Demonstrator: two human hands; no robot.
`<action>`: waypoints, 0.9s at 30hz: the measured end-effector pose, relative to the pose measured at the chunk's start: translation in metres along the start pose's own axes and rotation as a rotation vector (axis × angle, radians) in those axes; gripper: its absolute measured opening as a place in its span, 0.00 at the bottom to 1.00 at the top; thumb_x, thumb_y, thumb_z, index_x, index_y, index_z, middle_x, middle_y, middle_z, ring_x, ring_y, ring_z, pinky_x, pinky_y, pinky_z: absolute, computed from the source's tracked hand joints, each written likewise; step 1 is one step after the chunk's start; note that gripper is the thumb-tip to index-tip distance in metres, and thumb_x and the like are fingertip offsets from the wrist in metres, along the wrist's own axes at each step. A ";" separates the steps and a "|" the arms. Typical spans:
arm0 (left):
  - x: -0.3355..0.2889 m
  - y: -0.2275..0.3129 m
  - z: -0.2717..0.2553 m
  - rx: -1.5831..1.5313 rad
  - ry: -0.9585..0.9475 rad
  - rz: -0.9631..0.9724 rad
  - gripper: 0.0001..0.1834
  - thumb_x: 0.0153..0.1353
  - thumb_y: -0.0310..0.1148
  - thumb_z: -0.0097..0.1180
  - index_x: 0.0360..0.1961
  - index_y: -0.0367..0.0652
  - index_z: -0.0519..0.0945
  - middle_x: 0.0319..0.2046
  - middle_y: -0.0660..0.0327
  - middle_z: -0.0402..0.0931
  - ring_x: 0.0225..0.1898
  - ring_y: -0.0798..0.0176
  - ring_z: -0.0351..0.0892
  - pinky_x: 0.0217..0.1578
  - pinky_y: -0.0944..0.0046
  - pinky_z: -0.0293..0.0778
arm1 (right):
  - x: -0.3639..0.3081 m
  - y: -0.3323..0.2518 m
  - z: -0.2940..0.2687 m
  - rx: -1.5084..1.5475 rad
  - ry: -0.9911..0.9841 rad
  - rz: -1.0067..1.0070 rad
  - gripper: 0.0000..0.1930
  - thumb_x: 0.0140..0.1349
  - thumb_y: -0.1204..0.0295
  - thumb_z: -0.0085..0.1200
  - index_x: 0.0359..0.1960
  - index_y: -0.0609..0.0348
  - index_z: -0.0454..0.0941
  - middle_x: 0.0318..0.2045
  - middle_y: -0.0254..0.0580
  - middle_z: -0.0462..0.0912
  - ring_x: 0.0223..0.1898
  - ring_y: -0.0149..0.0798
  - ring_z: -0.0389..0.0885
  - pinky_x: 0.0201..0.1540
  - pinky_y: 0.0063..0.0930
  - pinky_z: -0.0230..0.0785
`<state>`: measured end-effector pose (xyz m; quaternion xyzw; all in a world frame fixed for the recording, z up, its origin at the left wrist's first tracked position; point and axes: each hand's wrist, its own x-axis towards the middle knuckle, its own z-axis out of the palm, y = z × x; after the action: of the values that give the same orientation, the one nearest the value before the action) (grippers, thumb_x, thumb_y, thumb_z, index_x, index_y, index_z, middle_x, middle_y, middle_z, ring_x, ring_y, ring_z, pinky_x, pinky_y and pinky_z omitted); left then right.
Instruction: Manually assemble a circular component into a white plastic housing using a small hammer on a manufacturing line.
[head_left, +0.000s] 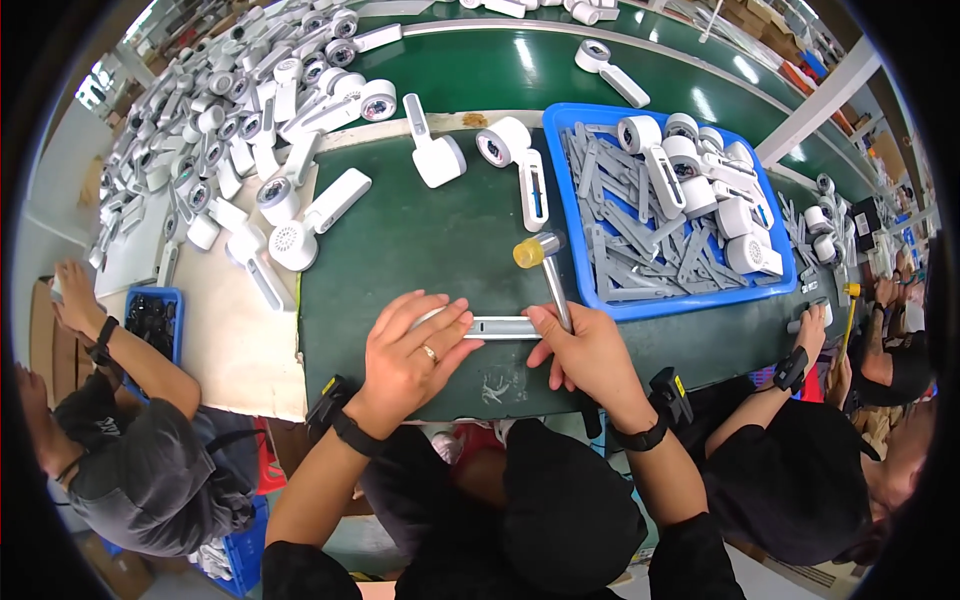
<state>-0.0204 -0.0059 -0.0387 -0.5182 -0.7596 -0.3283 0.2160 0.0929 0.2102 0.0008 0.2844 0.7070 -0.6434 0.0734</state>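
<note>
A white handheld fan (502,328) with a grey strip along its handle lies sideways on the green bench in front of me. My left hand (415,348) closes over its left end, hiding the head. A small hammer (557,290) with a yellow tip on its head stands out of my right hand (588,352), which grips its shaft. The thumb of that hand also rests at the right end of the fan's handle. Just beyond, a fan (533,190) with a bare slot and a blue line in its handle lies beside the blue tray (618,309).
Grey strips (640,240) and several white fans fill the tray. More loose fans (437,160) lie ahead and left, beside a large heap (215,130). A green conveyor belt (480,65) runs behind. People (150,450) work on both sides, one with a hand (815,330) near the bench's right.
</note>
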 end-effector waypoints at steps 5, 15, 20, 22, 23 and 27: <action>0.010 0.001 -0.012 -0.011 -0.106 -0.046 0.22 0.49 0.33 0.80 0.46 0.42 0.89 0.48 0.59 0.90 0.53 0.52 0.85 0.60 0.43 0.78 | 0.001 0.000 0.001 -0.028 0.005 0.011 0.20 0.78 0.58 0.57 0.53 0.66 0.83 0.24 0.39 0.87 0.14 0.25 0.76 0.14 0.20 0.62; 0.038 0.020 -0.001 0.054 -0.196 0.070 0.17 0.53 0.34 0.77 0.45 0.47 0.90 0.52 0.57 0.87 0.54 0.55 0.87 0.63 0.43 0.77 | 0.004 -0.003 -0.001 -0.044 -0.008 0.002 0.19 0.78 0.58 0.57 0.53 0.65 0.84 0.24 0.39 0.87 0.14 0.25 0.77 0.15 0.20 0.63; 0.039 0.012 0.002 -0.100 -0.267 0.102 0.10 0.58 0.27 0.72 0.42 0.42 0.90 0.44 0.56 0.87 0.41 0.55 0.88 0.57 0.50 0.83 | 0.004 -0.005 -0.001 -0.017 -0.023 0.014 0.19 0.78 0.59 0.56 0.52 0.65 0.84 0.25 0.40 0.88 0.14 0.25 0.77 0.14 0.21 0.62; 0.042 0.007 0.004 -0.118 -0.300 0.134 0.13 0.55 0.27 0.69 0.43 0.40 0.89 0.42 0.56 0.85 0.42 0.55 0.87 0.58 0.52 0.82 | 0.005 -0.001 -0.003 -0.015 -0.013 0.019 0.19 0.78 0.59 0.56 0.53 0.66 0.84 0.25 0.40 0.88 0.14 0.25 0.77 0.14 0.20 0.62; 0.042 0.005 0.005 -0.136 -0.337 0.166 0.16 0.52 0.26 0.66 0.44 0.38 0.88 0.41 0.56 0.84 0.43 0.55 0.86 0.60 0.53 0.80 | 0.005 0.000 -0.003 -0.009 -0.006 0.024 0.19 0.78 0.59 0.56 0.54 0.66 0.83 0.26 0.40 0.88 0.14 0.25 0.77 0.14 0.20 0.62; 0.040 0.003 0.007 -0.155 -0.342 0.187 0.14 0.55 0.25 0.65 0.44 0.38 0.88 0.41 0.57 0.83 0.43 0.55 0.86 0.60 0.54 0.80 | -0.007 0.001 -0.012 0.014 -0.037 0.008 0.20 0.79 0.60 0.56 0.59 0.65 0.82 0.27 0.38 0.87 0.15 0.23 0.74 0.16 0.18 0.61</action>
<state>-0.0326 0.0255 -0.0161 -0.6498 -0.7062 -0.2715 0.0728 0.1022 0.2191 0.0054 0.2760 0.6998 -0.6531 0.0871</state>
